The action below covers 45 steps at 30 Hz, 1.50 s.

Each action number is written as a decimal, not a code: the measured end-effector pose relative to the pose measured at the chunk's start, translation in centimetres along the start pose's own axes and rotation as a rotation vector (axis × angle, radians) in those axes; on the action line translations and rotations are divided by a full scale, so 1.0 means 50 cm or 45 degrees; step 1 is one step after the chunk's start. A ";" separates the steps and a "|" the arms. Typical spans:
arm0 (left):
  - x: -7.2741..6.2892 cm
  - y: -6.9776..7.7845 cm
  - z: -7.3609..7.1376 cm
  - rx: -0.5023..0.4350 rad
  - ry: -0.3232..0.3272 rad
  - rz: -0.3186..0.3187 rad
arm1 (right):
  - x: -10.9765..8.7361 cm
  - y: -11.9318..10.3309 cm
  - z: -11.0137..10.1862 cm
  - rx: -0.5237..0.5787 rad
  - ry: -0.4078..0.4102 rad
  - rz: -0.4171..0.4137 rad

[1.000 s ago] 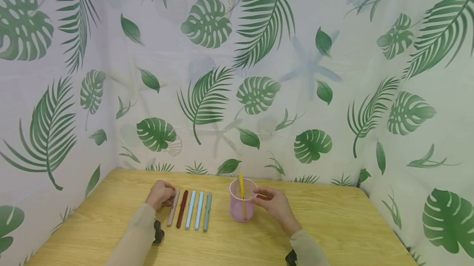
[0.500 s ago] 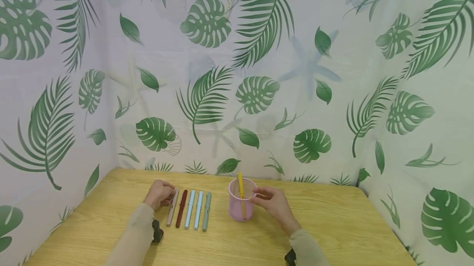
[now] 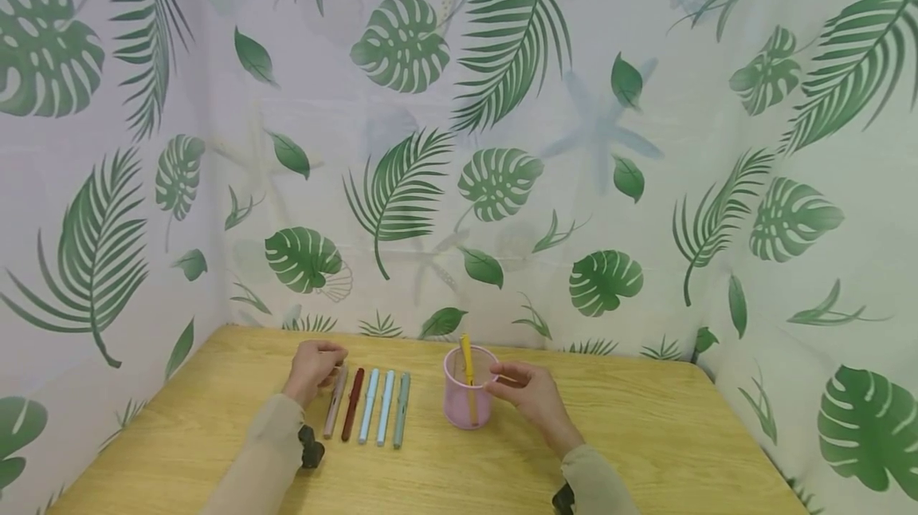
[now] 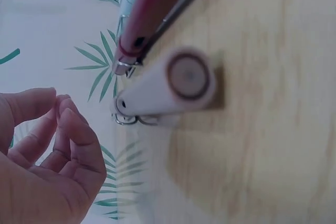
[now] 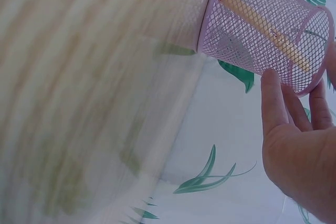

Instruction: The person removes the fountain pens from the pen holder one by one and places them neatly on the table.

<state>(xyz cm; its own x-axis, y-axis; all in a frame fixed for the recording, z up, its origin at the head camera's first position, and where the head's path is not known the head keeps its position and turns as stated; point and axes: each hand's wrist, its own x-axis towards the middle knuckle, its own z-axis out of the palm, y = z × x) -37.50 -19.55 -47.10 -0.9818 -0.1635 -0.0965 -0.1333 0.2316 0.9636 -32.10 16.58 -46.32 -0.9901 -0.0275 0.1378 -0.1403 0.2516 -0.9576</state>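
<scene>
In the head view my left hand [image 3: 313, 369] hovers at the far end of a greyish-pink pen [image 3: 335, 403], its fingers loosely curled. The left wrist view shows the thumb and fingertips close together, with nothing visible between them, apart from the pen's clip end. Beside that pen lie a dark red pen [image 3: 353, 406], two light blue pens [image 3: 369, 407] and a grey-green pen [image 3: 402, 411], roughly parallel. My right hand [image 3: 534, 399] holds the right side of a pink mesh pen holder [image 3: 459, 407] at its rim, thumb and fingers spread along it. A yellow pen [image 3: 468, 359] stands tilted inside.
Everything stands on a wood-grain table [image 3: 430, 483]. A white curtain with green leaf prints [image 3: 430, 204] hangs behind the table and along both sides. Black wrist devices [image 3: 310, 447] sit under both forearms.
My left hand has risen slightly off the greyish-pink pen's far end, and its fingers have come away from it. The right hand and the pen holder have stayed still.
</scene>
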 end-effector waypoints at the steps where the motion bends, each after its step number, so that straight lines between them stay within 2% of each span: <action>1: 0.000 0.001 0.002 0.005 0.010 0.001 | 0.000 0.000 0.000 -0.003 0.000 0.001; 7: -0.001 0.012 0.014 0.033 0.056 0.037 | 0.000 0.001 0.000 -0.007 0.006 0.004; 12: -0.008 0.026 0.030 0.006 0.052 0.065 | -0.002 -0.002 0.000 -0.014 0.003 0.007; 19: -0.016 0.049 0.068 -0.094 0.011 0.115 | 0.001 -0.002 -0.001 0.020 -0.001 0.017; 23: -0.018 0.056 0.092 -0.097 0.021 0.132 | 0.003 -0.001 -0.001 0.003 0.006 0.013; 30: -0.026 0.059 0.123 -0.203 0.045 0.156 | 0.004 0.002 0.000 0.032 -0.002 0.016; 37: -0.032 0.068 0.153 -0.225 0.084 0.208 | 0.001 0.001 0.000 0.044 -0.010 0.015; 45: -0.043 0.076 0.188 -0.231 0.100 0.197 | 0.000 -0.003 -0.001 0.015 -0.007 0.010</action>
<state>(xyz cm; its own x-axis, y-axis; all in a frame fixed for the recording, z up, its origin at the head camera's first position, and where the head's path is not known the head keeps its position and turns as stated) -37.17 -9.29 -45.60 -0.9742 -0.2152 0.0687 0.0513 0.0853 0.9950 -32.08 16.58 -46.15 -0.9912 -0.0311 0.1290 -0.1327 0.2401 -0.9616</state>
